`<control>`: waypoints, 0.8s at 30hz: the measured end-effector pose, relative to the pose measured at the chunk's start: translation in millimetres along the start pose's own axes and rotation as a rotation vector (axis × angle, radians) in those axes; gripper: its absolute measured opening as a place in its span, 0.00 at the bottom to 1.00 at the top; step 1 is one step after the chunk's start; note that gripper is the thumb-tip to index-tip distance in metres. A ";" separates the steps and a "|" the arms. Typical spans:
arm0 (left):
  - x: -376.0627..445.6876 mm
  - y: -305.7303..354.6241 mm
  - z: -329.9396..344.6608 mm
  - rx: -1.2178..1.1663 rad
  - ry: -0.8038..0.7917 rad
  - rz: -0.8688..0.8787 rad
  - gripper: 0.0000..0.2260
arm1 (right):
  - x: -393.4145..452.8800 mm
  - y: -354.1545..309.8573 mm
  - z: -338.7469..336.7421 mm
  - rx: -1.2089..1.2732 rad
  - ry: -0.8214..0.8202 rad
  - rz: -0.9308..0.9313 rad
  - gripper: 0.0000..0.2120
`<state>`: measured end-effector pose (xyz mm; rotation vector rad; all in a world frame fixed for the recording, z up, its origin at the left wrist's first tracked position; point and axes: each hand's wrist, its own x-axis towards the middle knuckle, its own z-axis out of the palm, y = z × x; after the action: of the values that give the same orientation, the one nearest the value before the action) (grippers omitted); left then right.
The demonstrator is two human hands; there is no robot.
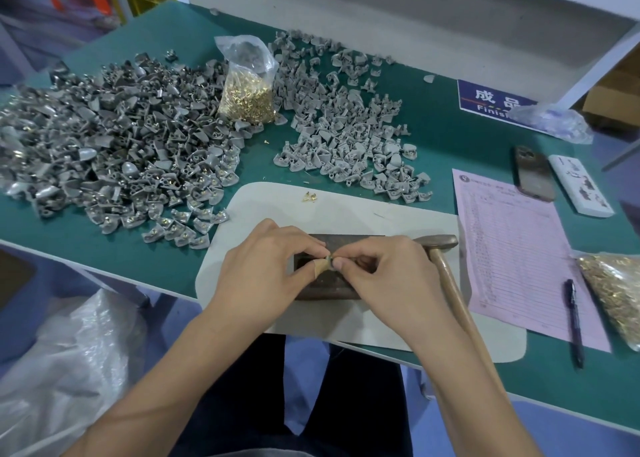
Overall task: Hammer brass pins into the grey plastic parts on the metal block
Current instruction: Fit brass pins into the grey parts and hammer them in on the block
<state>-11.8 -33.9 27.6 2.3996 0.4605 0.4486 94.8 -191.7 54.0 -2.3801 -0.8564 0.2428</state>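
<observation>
Both hands meet over the metal block (313, 292), a dark rectangular slab lying on a pale mat (346, 207) at the near edge of the green table (450, 138). The left hand (263, 266), with a strip of tape on its thumb, and the right hand (381, 273) pinch together a small grey plastic part (328, 260) between curled fingertips, just above the block's top face; whether the part touches the block cannot be told. A hammer (446, 269) lies just right of the block, its metal head resting at the block's far right corner and its wooden handle running toward the person beneath the right forearm. A few loose brass pins (309, 197) sit on the mat beyond the block. To the left spreads a big heap of grey parts (114, 152), many with brass showing in them, and farther back to the right a second, looser heap of grey parts (349, 131) without brass. Between the two heaps stands an open clear bag of brass pins (247, 93). On the right lie a pink form (516, 249) with a pen (575, 321) across it, a phone (533, 178), and another bag of pins (613, 294) at the table's edge.
</observation>
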 end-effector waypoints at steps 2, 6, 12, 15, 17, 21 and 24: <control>-0.3 0.6 -0.4 0.017 0.004 0.001 0.04 | 0.0 -3.5 -2.5 -0.055 0.012 0.014 0.07; -1.9 2.0 -0.4 0.039 0.013 0.004 0.04 | -1.9 -7.8 -5.1 -0.059 -0.004 -0.001 0.03; -2.8 3.6 1.7 0.058 0.024 0.008 0.03 | -19.7 30.0 -16.2 -0.065 0.390 0.243 0.09; -2.6 3.9 0.5 0.055 0.018 0.008 0.02 | -27.7 52.7 -19.6 -0.309 0.315 0.447 0.14; -2.1 4.2 -0.4 0.057 0.008 0.014 0.03 | -27.9 59.3 -17.5 -0.359 0.240 0.492 0.18; -2.6 4.9 -0.5 0.062 0.006 0.011 0.04 | -21.7 67.9 -19.1 -0.315 0.213 0.491 0.16; -2.9 5.5 -0.4 0.063 0.012 0.005 0.03 | -21.0 67.8 -24.5 -0.328 0.226 0.494 0.19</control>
<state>-13.4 -38.9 30.9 2.4608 0.4807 0.4571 122.6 -258.4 33.4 -2.8324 -0.2024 0.0206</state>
